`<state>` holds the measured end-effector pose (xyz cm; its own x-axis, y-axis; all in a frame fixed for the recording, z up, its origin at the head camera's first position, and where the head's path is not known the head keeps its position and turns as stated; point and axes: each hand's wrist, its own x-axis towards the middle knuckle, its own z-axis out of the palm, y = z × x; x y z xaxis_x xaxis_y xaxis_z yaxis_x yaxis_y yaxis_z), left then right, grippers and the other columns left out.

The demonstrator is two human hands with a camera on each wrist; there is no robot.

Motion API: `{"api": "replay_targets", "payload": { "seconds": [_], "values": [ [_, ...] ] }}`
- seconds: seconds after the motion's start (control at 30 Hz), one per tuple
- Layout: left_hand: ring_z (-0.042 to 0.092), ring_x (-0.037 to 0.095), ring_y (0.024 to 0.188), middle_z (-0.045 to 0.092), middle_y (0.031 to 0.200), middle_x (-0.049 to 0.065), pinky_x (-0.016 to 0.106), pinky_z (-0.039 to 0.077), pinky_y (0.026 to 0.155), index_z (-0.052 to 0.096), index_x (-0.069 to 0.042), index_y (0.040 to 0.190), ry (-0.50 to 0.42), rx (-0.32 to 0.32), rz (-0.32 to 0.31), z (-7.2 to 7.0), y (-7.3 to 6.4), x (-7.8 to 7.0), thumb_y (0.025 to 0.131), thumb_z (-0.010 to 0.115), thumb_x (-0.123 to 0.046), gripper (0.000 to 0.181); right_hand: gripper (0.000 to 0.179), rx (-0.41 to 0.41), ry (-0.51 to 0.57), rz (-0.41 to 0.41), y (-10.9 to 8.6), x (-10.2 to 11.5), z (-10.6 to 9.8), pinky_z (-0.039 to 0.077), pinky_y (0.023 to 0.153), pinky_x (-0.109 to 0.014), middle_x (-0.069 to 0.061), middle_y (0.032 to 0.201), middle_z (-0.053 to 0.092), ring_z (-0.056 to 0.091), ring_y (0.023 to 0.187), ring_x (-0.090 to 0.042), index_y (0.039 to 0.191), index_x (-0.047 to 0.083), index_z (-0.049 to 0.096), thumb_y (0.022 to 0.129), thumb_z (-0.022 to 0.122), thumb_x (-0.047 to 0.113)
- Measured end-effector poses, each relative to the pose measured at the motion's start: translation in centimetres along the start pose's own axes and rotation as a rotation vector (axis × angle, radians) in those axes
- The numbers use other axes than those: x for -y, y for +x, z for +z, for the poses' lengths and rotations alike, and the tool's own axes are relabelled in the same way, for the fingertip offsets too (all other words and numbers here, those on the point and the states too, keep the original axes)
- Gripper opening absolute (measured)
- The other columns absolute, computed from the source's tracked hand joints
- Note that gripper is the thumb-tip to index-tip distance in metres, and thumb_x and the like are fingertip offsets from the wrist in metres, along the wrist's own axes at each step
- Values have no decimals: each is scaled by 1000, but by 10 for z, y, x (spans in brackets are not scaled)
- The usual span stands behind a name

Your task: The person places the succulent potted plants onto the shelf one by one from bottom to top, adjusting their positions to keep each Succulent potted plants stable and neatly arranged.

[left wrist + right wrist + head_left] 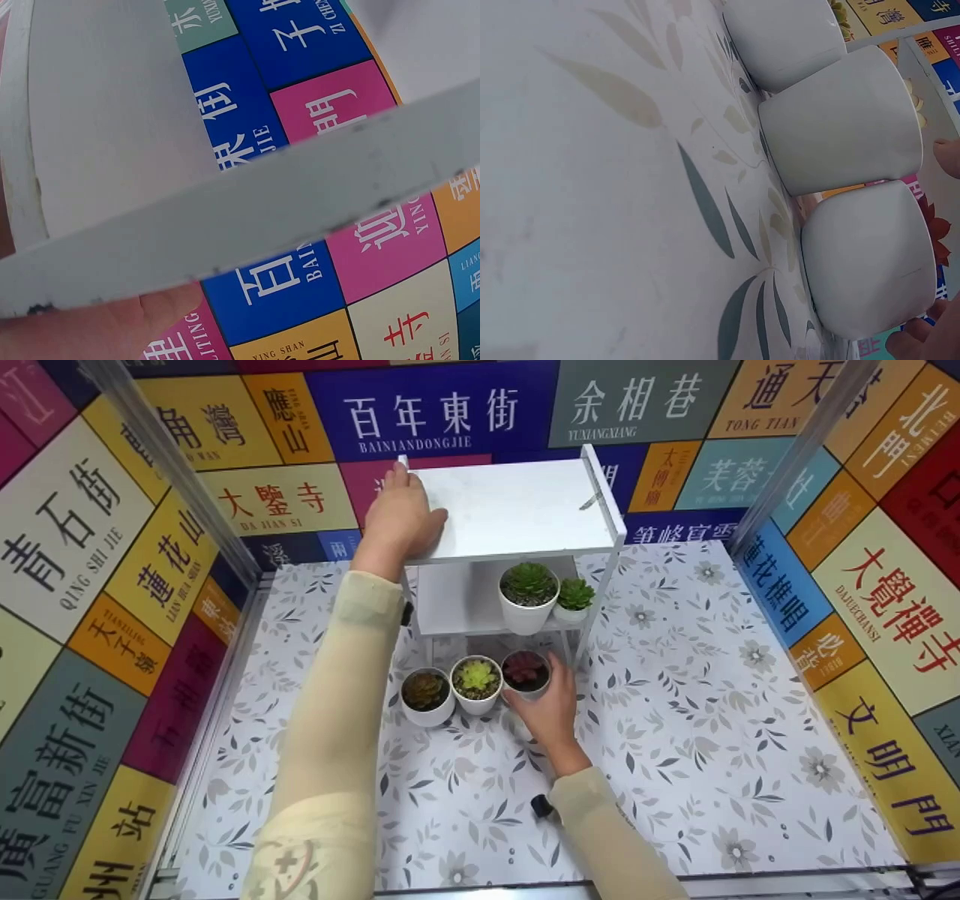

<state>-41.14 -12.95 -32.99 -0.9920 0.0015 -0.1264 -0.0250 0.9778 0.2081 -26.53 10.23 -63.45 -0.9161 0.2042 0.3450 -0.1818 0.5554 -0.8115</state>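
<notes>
A white two-tier shelf [517, 506] stands at the back of the table. My left hand [401, 516] holds its left side edge at the top, thumb lying on the board; the left wrist view shows fingers [112, 326] by the white rail [247, 210]. In front of the shelf, my right hand [547, 709] grips a small white pot with a dark red succulent [526, 669], thumb on one side and fingers on the other. Left of that pot are a yellow-green potted succulent [477, 681] and a brownish potted succulent [427, 694], in a row.
On the shelf's lower tier sit a larger potted green succulent [528, 592] and a small potted one [574, 596] at its right end. A leaf-patterned cloth [675, 720] covers the table. Sign-printed panels [427, 412] stand around three sides, with metal posts at the corners.
</notes>
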Motion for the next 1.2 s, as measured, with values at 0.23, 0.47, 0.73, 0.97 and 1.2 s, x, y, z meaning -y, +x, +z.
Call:
{"api": "replay_targets", "payload": {
  "seconds": [0.23,0.47,0.73,0.97,1.2],
  "values": [
    [-7,30,168,-13,178,16,43,3,138,3,0,169,-14,5,-3,-1,-1,1,110,41,-49,86,109,-2,-5,21,0,0,2,48,113,-60,-27,142,57,56,132,-45,153,-2,48,66,99,38],
    [-7,29,168,-11,179,14,43,3,138,5,-1,170,-32,-7,-7,-1,-2,0,110,42,-49,85,107,-7,7,21,-1,-2,3,47,113,-60,-26,143,57,56,134,-43,151,-1,50,65,100,37],
    [-6,29,168,-12,179,14,43,3,138,4,0,170,-17,1,-13,0,-1,-1,110,42,-47,85,111,27,-1,68,-3,-4,4,47,114,-60,-26,144,56,55,135,-43,153,-3,47,66,99,40],
    [-7,30,168,-14,178,14,43,3,138,3,-1,170,-9,12,-13,-2,0,-1,110,41,-48,85,112,37,-12,96,-1,-8,4,47,114,-60,-27,143,56,55,134,-44,153,-4,47,65,100,41],
    [-7,30,168,-13,179,14,43,2,138,4,0,169,-10,2,-6,0,0,-1,110,41,-48,85,113,42,-31,109,1,-10,6,47,115,-59,-29,142,56,55,133,-46,153,-4,46,64,100,41]
  ]
}}
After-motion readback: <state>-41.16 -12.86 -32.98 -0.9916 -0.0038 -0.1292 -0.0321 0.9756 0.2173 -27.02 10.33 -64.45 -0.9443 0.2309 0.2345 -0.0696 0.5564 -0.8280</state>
